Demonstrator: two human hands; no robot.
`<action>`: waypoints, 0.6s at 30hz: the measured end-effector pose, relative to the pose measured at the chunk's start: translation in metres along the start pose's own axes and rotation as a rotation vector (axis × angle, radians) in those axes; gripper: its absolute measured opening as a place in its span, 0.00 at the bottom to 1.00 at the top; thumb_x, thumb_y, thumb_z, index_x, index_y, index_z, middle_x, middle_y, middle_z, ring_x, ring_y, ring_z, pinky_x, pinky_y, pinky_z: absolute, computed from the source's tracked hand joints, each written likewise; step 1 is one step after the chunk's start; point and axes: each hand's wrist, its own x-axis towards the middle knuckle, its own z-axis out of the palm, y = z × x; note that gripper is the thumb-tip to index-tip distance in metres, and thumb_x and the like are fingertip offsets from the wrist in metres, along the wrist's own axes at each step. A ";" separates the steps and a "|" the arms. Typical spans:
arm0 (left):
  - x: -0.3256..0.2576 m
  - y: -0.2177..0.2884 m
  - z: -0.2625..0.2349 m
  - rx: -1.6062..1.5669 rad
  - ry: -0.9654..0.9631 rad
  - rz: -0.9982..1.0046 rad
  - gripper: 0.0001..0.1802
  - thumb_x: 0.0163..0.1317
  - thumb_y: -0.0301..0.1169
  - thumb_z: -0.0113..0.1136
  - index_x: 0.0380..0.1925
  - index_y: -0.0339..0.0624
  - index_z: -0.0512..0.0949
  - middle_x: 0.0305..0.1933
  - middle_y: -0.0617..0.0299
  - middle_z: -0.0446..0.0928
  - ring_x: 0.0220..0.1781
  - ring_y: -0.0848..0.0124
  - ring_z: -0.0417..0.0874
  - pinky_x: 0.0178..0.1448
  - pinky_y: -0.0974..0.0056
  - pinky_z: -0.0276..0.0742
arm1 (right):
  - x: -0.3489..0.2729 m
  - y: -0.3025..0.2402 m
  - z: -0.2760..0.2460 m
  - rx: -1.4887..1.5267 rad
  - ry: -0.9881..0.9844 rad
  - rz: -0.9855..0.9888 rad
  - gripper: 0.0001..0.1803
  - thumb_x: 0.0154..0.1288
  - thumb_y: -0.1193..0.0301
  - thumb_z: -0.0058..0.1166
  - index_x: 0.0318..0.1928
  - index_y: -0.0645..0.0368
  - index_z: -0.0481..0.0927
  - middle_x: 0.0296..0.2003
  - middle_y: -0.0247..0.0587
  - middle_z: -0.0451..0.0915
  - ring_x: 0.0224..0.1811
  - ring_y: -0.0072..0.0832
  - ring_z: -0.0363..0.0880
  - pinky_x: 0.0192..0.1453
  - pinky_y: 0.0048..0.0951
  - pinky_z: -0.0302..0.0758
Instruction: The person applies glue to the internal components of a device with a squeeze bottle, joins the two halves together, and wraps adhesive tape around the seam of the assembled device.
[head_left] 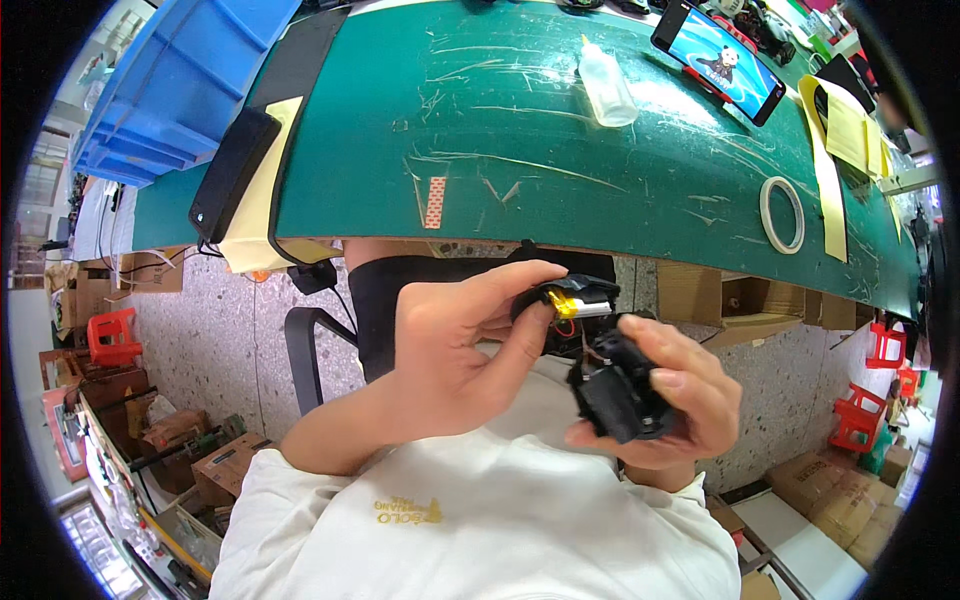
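Note:
Between thumb and fingers, my left hand (465, 345) grips a black plastic housing part (590, 286). A silver battery cell with yellow tape (580, 304) sits at that part, close to my left thumb. My right hand (690, 390) is wrapped round a second black housing (622, 392), boxy and slightly blurred. Thin wires, one of them red, show in the gap between the two parts; where they attach is hidden. Both pieces are held apart over my lap, in front of the table's near edge.
A green worktop (500, 130) spans the far side. On it are a clear squeeze bottle (607, 88), a propped phone (718, 62), a tape roll (770, 215), a patterned strip (435, 203) and a black case (235, 175). A blue bin (180, 85) stands far left; an open cardboard box (735, 300) is below.

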 end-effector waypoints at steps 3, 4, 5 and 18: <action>0.002 -0.005 0.004 0.083 0.017 0.069 0.16 0.57 0.14 0.58 0.47 0.28 0.79 0.28 0.53 0.83 0.28 0.72 0.87 0.33 0.71 0.83 | 0.001 -0.001 0.009 -0.035 -0.038 -0.014 0.31 0.43 0.69 0.79 0.47 0.65 0.76 0.45 0.60 0.82 0.46 0.53 0.85 0.47 0.45 0.85; 0.002 -0.006 0.005 0.157 0.047 0.144 0.17 0.55 0.14 0.59 0.47 0.29 0.79 0.28 0.52 0.82 0.26 0.70 0.86 0.31 0.70 0.82 | 0.002 -0.004 0.010 -0.051 -0.036 0.014 0.30 0.45 0.70 0.78 0.47 0.65 0.76 0.45 0.60 0.82 0.47 0.53 0.85 0.45 0.43 0.86; 0.002 -0.004 0.002 0.153 0.053 0.143 0.17 0.55 0.14 0.59 0.47 0.29 0.79 0.28 0.52 0.82 0.26 0.70 0.86 0.31 0.70 0.82 | 0.001 -0.006 0.009 -0.052 -0.044 0.014 0.30 0.45 0.70 0.78 0.47 0.65 0.76 0.45 0.60 0.82 0.47 0.53 0.85 0.45 0.43 0.86; 0.003 -0.012 -0.006 0.439 0.261 0.455 0.19 0.50 0.14 0.61 0.46 0.28 0.79 0.22 0.55 0.79 0.17 0.68 0.80 0.22 0.68 0.74 | 0.021 -0.015 0.012 -0.542 -0.095 -0.218 0.26 0.47 0.71 0.77 0.43 0.68 0.77 0.39 0.59 0.84 0.41 0.51 0.87 0.35 0.39 0.86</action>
